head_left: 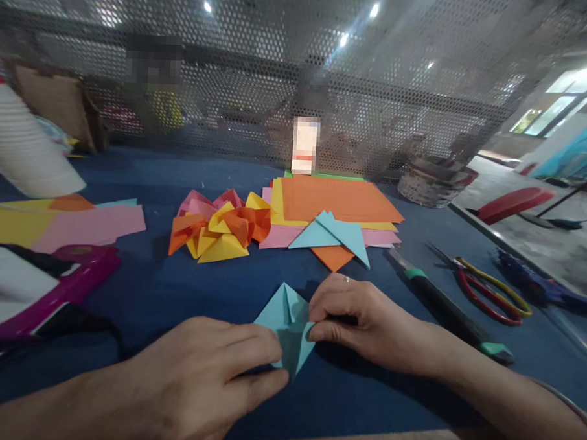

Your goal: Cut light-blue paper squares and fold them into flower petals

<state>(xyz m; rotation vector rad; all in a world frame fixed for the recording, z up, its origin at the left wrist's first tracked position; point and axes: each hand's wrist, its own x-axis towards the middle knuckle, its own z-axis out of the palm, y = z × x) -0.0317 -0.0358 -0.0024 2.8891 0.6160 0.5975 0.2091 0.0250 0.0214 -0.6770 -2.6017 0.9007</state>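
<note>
Blue paper held between two hands near the worktop's near edge

Nearest, by the near edge of the worktop (173,296), the left hand (214,366) closes its thumb and fingers on the near left side of the folded blue paper (293,314); how far the grip reaches beneath is hidden. The paper lies to the right of these fingertips and to the left of those of the right hand (355,313), whose thumb and forefinger pinch its right corner. Neither hand is the nearer, since both touch it. The paper's longer axis appears to run from a corner towards the near edge to a free corner towards the far edge, crossing the line between the two grips; a raised fold stands below that free corner.

Beyond, on the side of the right edge, lies a tool with a black-and-green handle (445,308). Farther back, a cluster of folded coloured paper (228,227) sits just left of a stack of coloured sheets (340,202), over whose near side a folded light-blue piece (334,231) rests. A perforated screen (260,102) stands along the far edge.
</note>
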